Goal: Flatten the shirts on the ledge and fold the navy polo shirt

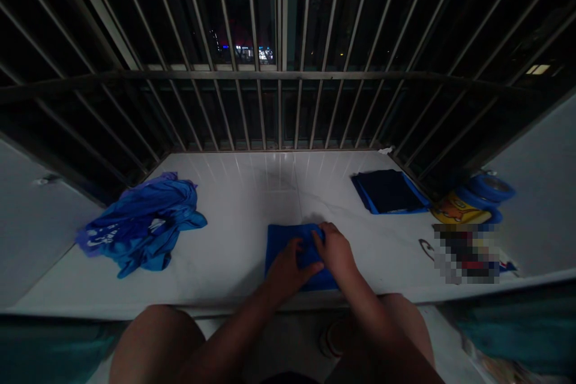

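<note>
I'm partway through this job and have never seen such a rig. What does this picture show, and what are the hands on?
There is no machine here: these are a person's bare hands. The one picture comes from a camera worn on the head, looking forward and down, so the wearer's knees show at the bottom.

The left hand and right hand both rest on a flat, folded blue cloth; whether the fingers pinch it is too dark to tell.

On the glossy white ledge, a crumpled blue and purple fabric heap lies to the left. To the right are a folded dark navy cloth over brighter blue fabric, a yellow and blue object, and a pixelated patch.
</note>
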`<action>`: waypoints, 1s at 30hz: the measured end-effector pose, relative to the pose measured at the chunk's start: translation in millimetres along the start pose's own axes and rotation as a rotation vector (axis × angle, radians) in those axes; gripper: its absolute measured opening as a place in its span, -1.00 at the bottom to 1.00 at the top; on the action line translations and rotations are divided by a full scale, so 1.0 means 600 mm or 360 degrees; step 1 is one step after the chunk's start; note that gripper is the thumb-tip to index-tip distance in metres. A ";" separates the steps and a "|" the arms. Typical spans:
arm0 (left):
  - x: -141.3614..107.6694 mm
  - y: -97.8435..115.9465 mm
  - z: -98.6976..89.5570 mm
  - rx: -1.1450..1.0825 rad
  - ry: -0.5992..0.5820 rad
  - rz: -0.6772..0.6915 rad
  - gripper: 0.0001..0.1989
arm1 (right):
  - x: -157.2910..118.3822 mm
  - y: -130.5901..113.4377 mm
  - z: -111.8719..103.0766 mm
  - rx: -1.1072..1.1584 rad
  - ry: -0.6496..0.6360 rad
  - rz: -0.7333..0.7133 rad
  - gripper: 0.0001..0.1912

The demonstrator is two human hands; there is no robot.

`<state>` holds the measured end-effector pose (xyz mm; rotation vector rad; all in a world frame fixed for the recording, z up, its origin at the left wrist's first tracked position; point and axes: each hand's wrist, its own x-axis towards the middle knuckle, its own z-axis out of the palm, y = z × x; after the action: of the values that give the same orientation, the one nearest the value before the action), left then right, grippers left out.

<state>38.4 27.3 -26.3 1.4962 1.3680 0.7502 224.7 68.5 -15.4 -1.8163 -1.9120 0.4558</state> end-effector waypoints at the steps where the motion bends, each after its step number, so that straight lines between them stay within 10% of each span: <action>1: -0.005 0.002 0.017 -0.0247 -0.0026 -0.0134 -0.14 | -0.010 -0.018 0.005 0.0142 -0.0001 -0.0041 -0.68; 7: -0.008 -0.013 0.000 -0.1327 0.0123 -0.0392 -0.23 | -0.065 -0.088 0.005 0.0856 -0.0242 -0.0429 -0.60; 18: -0.024 -0.073 -0.293 -0.0724 0.0267 -0.0515 -0.35 | -0.043 0.050 0.011 -0.0094 -0.0349 -0.0564 -0.66; 23: -0.028 -0.123 -0.414 0.0312 0.0723 -0.0486 -0.55 | -0.037 0.076 0.009 -0.0356 -0.0183 -0.0378 -0.72; 26: -0.026 -0.154 -0.431 0.1077 0.0942 -0.0266 -0.48 | -0.047 0.051 0.015 -0.0363 -0.0061 -0.0377 -0.71; 30: -0.012 -0.181 -0.382 0.1152 0.0500 0.0135 -0.38 | -0.078 -0.013 0.054 -0.0214 -0.0189 -0.0725 -0.35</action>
<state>-211.6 66.3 -40.0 2.0602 1.9562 0.5796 201.6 23.5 -43.0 -1.3865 -2.4013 0.2869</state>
